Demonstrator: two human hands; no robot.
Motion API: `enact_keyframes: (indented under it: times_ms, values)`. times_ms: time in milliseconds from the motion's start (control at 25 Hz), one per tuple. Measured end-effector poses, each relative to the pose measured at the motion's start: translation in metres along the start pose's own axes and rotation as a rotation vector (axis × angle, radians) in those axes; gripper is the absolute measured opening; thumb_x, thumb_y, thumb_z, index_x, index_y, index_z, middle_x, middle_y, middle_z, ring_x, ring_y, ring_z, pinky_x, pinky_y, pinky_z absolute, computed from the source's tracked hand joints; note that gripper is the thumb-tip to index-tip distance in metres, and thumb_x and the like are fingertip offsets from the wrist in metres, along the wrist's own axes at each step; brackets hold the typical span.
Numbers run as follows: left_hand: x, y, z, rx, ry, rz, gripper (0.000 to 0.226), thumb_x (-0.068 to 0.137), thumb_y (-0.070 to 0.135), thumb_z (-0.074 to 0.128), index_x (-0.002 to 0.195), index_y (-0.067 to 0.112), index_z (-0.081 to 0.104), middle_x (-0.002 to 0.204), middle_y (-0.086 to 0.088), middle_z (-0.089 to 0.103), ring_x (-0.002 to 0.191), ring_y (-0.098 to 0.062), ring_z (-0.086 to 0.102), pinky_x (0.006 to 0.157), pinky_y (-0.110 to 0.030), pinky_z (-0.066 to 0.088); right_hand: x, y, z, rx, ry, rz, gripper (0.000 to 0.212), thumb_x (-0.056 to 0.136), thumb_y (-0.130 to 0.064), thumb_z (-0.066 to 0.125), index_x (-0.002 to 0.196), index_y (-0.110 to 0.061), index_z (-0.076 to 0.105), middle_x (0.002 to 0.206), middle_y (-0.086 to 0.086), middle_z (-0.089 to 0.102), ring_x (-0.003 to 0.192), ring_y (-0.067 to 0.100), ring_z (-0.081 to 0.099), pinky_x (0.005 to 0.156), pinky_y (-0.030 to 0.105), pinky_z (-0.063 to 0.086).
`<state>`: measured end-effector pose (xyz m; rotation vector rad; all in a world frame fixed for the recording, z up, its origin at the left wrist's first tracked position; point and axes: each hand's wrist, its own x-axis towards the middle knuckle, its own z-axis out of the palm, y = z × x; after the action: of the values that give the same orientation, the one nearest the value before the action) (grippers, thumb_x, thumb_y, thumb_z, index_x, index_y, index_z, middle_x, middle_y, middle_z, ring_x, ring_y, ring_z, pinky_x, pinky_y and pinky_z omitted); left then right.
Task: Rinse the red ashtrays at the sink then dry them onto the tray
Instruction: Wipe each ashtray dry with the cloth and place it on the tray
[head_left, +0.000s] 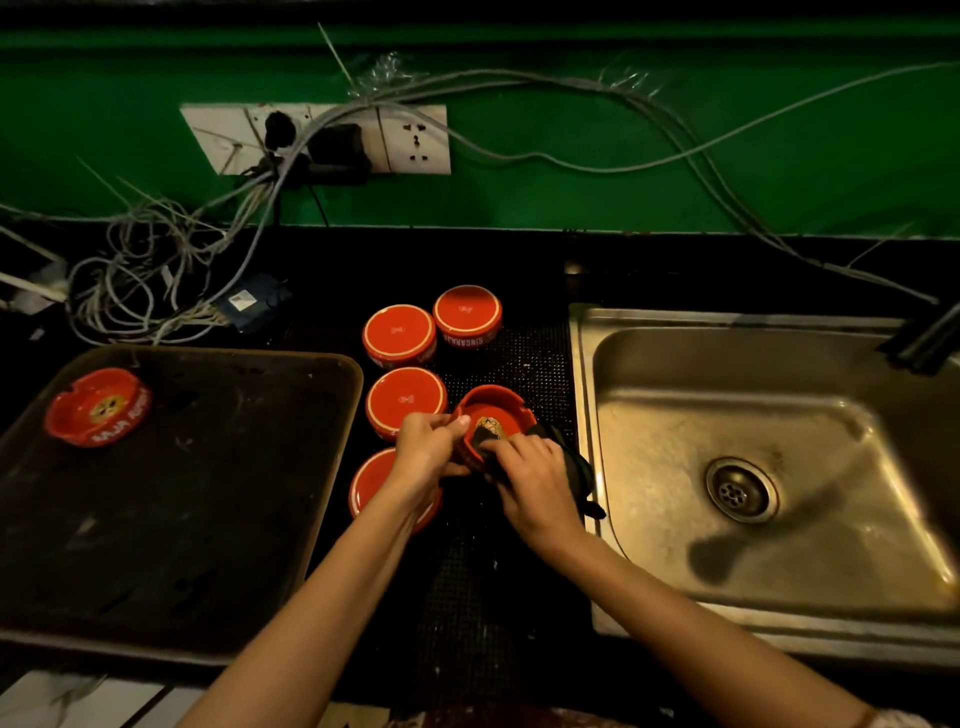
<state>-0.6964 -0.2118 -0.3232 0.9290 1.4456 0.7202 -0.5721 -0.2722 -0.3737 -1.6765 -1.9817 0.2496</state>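
Ashtray (496, 410) tilted beside sink (582, 415), left grip (428, 452) on its rim, right grip (535, 483) holding cloth (576, 467) inside

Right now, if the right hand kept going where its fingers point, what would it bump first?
The right hand would first meet the cloth it holds, then likely the wall of the ashtray in the left hand.

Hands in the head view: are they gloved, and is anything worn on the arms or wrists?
No gloves: the left hand and right hand are bare, with no ring, watch or bracelet visible. The left forearm and right forearm are uncovered. A pale bit of fabric, possibly a sleeve hem, shows where the right arm leaves the frame.
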Motion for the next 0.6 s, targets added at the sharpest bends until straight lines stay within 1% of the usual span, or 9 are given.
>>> enact_keyframes:
  times_ms: [80, 120, 200, 280, 320, 400, 480, 520, 600]
  values:
    - [0.008, 0.003, 0.004, 0.086, 0.026, 0.036, 0.019, 0.092, 0.010, 0.057, 0.099, -0.007, 0.061, 0.076, -0.019, 0.064, 0.065, -0.028, 0.063, 0.061, -0.043, 0.057, 0.009, -0.022, 0.004, 0.169, -0.002, 0.214, 0.033, 0.080, -0.015, 0.060, 0.114, -0.014, 0.057, 0.102, 0.003, 0.060, 0.094, 0.022, 0.053, 0.084, 0.034, 0.036]
    - [0.011, 0.006, 0.005, 0.134, 0.024, 0.039, 0.021, 0.092, 0.011, 0.057, 0.103, -0.008, 0.061, 0.077, -0.020, 0.064, 0.068, -0.030, 0.064, 0.067, -0.049, 0.056, 0.009, -0.022, 0.004, 0.190, -0.001, 0.227, 0.035, 0.082, -0.016, 0.058, 0.116, -0.014, 0.055, 0.104, 0.003, 0.060, 0.096, 0.022, 0.053, 0.084, 0.034, 0.036]
    - [0.014, 0.016, 0.005, 0.176, -0.011, 0.016, 0.024, 0.092, 0.010, 0.056, 0.110, -0.006, 0.058, 0.078, -0.021, 0.063, 0.068, -0.029, 0.063, 0.066, -0.046, 0.056, -0.001, -0.001, 0.004, 0.013, 0.011, 0.004, 0.039, 0.081, -0.020, 0.052, 0.120, -0.016, 0.053, 0.104, 0.003, 0.060, 0.095, 0.022, 0.056, 0.084, 0.036, 0.040]
    - [0.018, 0.023, 0.005, 0.176, -0.045, 0.013, 0.029, 0.092, 0.010, 0.057, 0.116, -0.007, 0.055, 0.072, -0.014, 0.062, 0.057, -0.016, 0.063, 0.053, -0.031, 0.056, -0.001, 0.026, 0.002, -0.179, 0.018, -0.173, 0.038, 0.079, -0.020, 0.055, 0.117, -0.017, 0.052, 0.100, 0.003, 0.061, 0.091, 0.024, 0.059, 0.082, 0.036, 0.043]
    - [0.018, 0.024, 0.006, 0.150, -0.038, 0.024, 0.032, 0.091, 0.010, 0.059, 0.116, -0.009, 0.055, 0.065, -0.009, 0.060, 0.048, -0.009, 0.060, 0.046, -0.024, 0.052, 0.001, 0.032, -0.001, -0.189, 0.012, -0.184, 0.037, 0.079, -0.018, 0.059, 0.116, -0.017, 0.052, 0.099, 0.004, 0.061, 0.089, 0.024, 0.059, 0.080, 0.037, 0.044]
    - [0.017, 0.016, 0.007, 0.033, -0.019, 0.010, 0.034, 0.086, 0.011, 0.066, 0.113, -0.007, 0.054, 0.053, -0.002, 0.057, 0.037, -0.003, 0.052, 0.037, -0.015, 0.041, 0.006, 0.024, -0.003, -0.102, 0.028, -0.084, 0.035, 0.080, -0.016, 0.062, 0.114, -0.016, 0.052, 0.098, 0.005, 0.060, 0.087, 0.025, 0.057, 0.076, 0.038, 0.043]
    - [0.010, 0.002, 0.012, -0.055, -0.040, -0.009, 0.026, 0.083, 0.015, 0.069, 0.098, -0.003, 0.057, 0.041, 0.006, 0.047, 0.030, -0.001, 0.037, 0.033, -0.014, 0.029, 0.015, 0.003, -0.004, 0.037, 0.080, 0.079, 0.031, 0.082, -0.016, 0.058, 0.113, -0.014, 0.054, 0.098, 0.005, 0.060, 0.088, 0.025, 0.054, 0.075, 0.038, 0.041]
    - [0.006, -0.004, 0.015, -0.053, -0.034, 0.002, 0.023, 0.083, 0.018, 0.069, 0.087, -0.002, 0.059, 0.038, 0.008, 0.042, 0.029, -0.002, 0.032, 0.034, -0.015, 0.025, 0.017, -0.006, -0.002, 0.084, 0.092, 0.157, 0.029, 0.083, -0.016, 0.058, 0.112, -0.014, 0.055, 0.098, 0.005, 0.060, 0.088, 0.025, 0.053, 0.076, 0.037, 0.040]
    - [0.009, -0.009, 0.018, 0.008, 0.014, 0.036, 0.026, 0.086, 0.020, 0.067, 0.071, 0.001, 0.058, 0.034, 0.010, 0.039, 0.029, -0.002, 0.030, 0.039, -0.017, 0.025, 0.015, -0.016, 0.001, 0.132, 0.106, 0.247, 0.028, 0.082, -0.014, 0.059, 0.110, -0.013, 0.056, 0.097, 0.006, 0.060, 0.088, 0.024, 0.052, 0.078, 0.038, 0.039]
